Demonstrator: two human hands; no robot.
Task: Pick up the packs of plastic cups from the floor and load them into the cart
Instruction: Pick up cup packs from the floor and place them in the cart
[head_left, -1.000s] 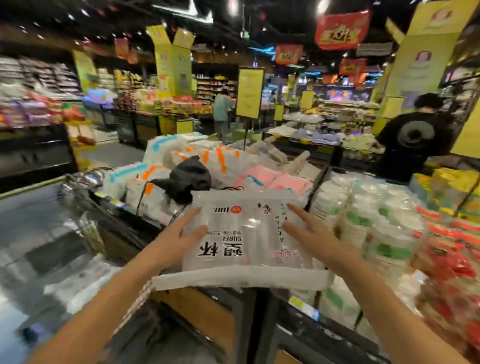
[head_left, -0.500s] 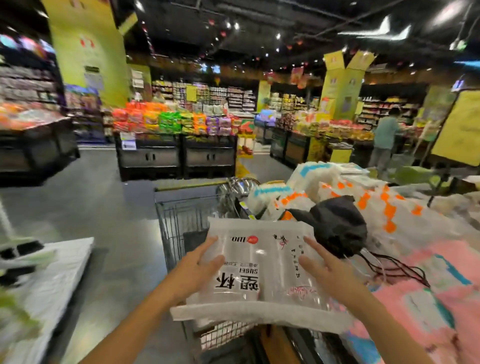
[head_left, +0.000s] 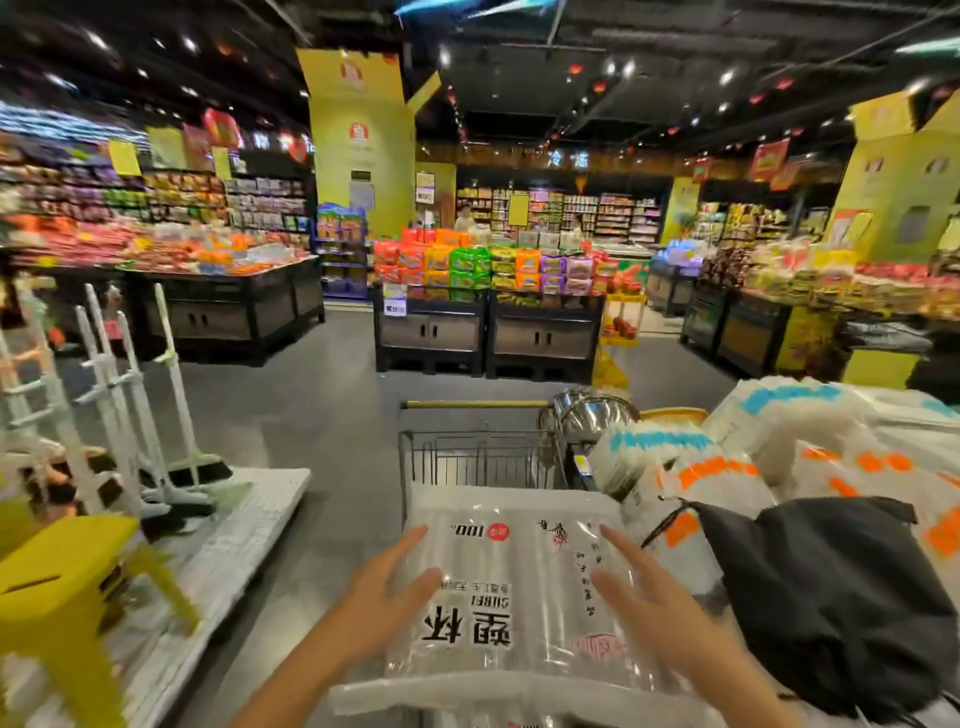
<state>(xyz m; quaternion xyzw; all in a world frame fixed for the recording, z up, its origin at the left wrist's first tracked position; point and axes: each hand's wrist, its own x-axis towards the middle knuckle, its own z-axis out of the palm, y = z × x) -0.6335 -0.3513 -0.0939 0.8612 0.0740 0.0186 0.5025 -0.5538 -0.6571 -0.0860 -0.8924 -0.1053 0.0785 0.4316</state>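
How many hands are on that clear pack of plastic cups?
2. The left hand presses the pack of plastic cups on its left side, the right hand on its right side; neither is hidden.

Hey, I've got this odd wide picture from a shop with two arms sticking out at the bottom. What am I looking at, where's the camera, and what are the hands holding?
There is no machine here: these are a person's own bare arms. The camera is worn on the person's head and looks forward and down, and its wide lens bends the shop aisle. The left hand and right hand lie with straight fingers on a clear pack of plastic cups, one at each side, over a wire cart. To the right is a heap of more white packs, with a black bag lying on it. On the left stand a yellow stool and some brooms. I cannot tell whether the pack already rests on anything in the cart.
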